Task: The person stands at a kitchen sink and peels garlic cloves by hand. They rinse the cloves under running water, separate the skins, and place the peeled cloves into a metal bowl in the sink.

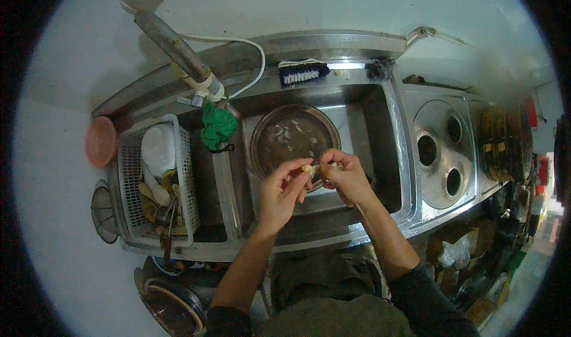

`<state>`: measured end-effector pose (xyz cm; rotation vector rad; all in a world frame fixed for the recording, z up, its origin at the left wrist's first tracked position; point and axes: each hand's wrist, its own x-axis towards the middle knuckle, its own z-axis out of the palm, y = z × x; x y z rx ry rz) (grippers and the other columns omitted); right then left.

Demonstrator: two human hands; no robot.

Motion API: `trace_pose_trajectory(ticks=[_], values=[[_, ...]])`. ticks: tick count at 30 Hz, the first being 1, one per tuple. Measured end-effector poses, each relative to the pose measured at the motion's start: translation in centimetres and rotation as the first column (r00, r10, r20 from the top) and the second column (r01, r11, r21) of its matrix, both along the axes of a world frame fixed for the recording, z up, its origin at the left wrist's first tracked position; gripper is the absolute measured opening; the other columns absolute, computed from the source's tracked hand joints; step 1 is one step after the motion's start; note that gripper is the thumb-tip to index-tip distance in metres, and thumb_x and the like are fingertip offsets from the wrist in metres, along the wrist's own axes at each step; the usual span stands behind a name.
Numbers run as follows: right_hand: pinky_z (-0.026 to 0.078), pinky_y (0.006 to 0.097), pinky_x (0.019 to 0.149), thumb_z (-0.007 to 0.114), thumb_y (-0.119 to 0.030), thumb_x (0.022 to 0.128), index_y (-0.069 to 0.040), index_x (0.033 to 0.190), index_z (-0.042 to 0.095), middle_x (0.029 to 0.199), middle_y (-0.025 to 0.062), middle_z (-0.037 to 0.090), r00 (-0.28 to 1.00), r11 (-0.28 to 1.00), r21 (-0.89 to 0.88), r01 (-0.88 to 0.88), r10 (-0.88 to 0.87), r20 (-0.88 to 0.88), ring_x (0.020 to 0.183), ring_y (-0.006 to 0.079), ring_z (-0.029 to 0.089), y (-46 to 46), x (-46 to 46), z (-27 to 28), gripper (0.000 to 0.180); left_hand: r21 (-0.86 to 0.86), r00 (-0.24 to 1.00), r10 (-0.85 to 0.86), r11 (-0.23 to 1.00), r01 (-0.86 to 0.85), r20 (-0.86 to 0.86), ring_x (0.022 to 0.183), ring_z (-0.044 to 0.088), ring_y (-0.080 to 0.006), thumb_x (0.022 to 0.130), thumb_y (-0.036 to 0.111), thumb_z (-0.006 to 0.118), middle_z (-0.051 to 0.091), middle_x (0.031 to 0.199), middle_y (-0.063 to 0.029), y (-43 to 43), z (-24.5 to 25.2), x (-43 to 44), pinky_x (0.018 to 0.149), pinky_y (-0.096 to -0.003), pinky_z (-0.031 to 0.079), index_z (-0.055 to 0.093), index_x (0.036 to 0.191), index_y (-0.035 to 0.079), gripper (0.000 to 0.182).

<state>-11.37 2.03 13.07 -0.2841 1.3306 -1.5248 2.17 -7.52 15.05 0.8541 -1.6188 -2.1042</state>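
Over a round metal basin (285,114) in the sink, both hands meet fingertip to fingertip. My left hand (283,185) pinches a small pale yellowish piece (308,169), possibly a garlic clove, between thumb and fingers. Close beside it on the right, my right hand (347,176) has its fingers curled in, with another whitish bit (337,165) showing among them. Fingers hide most of both pieces. Inside the basin, several thin whitish scraps (281,133) lie scattered over the dark bottom or in water; which one I cannot tell.
A stainless steel sink (379,136) surrounds the basin. Left are a green mesh cloth (218,126), a metal faucet pipe (176,47), a white plastic basket (183,136) of dishes and a pink bowl (101,141). A scrub brush (303,73) lies behind; a steel three-hole stove top (439,154) stands right.
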Motion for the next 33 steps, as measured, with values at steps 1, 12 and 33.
trace_pose_trajectory(ticks=[1,12,33], values=[[0.033,0.0191,0.05,0.055,-0.005,0.083,-0.008,0.079,0.056,0.068,-0.0052,0.049,1.0,1.0,0.028,0.008,-0.007,-0.016,0.059,0.0033,0.043,0.1,-0.1,-0.1,0.006,0.093,0.999,0.029,0.995,-0.026,-0.032,0.067,0.053,-0.0072,0.088,0.002,0.052,0.061,0.086,-0.0061,-0.1,-0.2,0.0,0.049,-0.0196,0.04,0.058,0.108,0.003,0.021],[0.032,0.0191,0.048,0.064,-0.015,0.084,-0.005,0.088,0.062,0.067,-0.0039,0.052,0.999,0.997,0.057,0.044,-0.043,-0.033,0.055,0.0031,0.042,0.0,1.4,-0.1,0.011,-0.128,0.997,0.082,0.989,-0.08,0.009,0.075,0.056,-0.0068,0.086,-0.003,0.054,0.061,0.111,-0.0088,0.1,-1.2,-0.1,0.057,-0.0173,0.043,0.054,0.108,0.003,0.022],[0.038,0.0194,0.057,0.062,-0.004,0.078,-0.005,0.078,0.059,0.07,-0.0049,0.054,0.896,0.987,-0.117,-0.111,0.049,-0.441,0.065,0.0029,0.047,0.6,0.8,-0.3,0.003,0.571,0.987,0.131,0.819,-0.055,-0.093,0.064,0.049,-0.0027,0.09,0.017,0.057,0.057,0.086,0.0012,0.6,-1.4,0.0,0.048,-0.0145,0.034,0.056,0.112,0.004,0.026]])
